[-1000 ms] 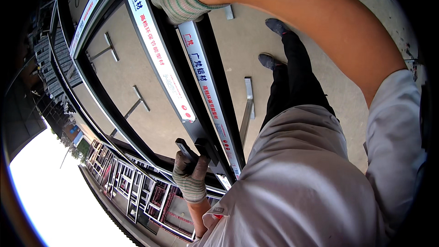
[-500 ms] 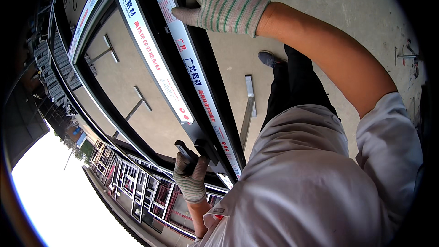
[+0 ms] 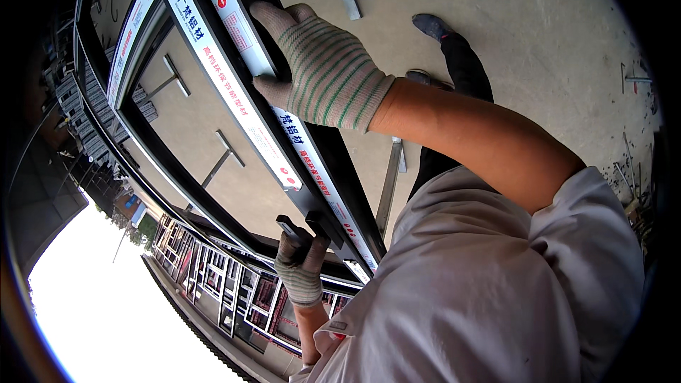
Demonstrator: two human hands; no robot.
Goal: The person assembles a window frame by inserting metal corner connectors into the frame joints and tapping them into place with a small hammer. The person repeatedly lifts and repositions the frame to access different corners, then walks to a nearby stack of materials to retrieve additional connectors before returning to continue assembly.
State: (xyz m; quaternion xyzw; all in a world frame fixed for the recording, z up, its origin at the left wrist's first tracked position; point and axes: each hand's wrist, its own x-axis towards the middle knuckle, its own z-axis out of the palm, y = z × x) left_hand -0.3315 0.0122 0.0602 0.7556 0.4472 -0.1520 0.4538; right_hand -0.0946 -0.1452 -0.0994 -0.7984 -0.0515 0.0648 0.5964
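A large black aluminium window frame [image 3: 332, 128], with white protective film [image 3: 234, 92] on its faces, stands aslant across the left half of the view. Inside it is a sash that carries a black handle [image 3: 286, 225] near its lower end. My left hand [image 3: 299, 273], in a striped knit glove, is closed round that handle; part of its grip is hidden. Higher up, my right hand [image 3: 326, 67], in a matching glove with green stripes, clasps the outer rail, thumb and finger apart on the filmed face. The remaining fingers are hidden behind its palm.
Metal support legs [image 3: 389, 184] rest on the concrete floor [image 3: 525, 42] beside and behind the frame. My shoe [image 3: 431, 25] is beyond the right arm. Stacked profiles [image 3: 96, 138] lie at far left, and several assembled frames [image 3: 227, 291] stand at lower left.
My right hand has moved down along the outer rail, nearer the handle. My legs have shifted, and a second shoe shows. My left hand stays on the handle.
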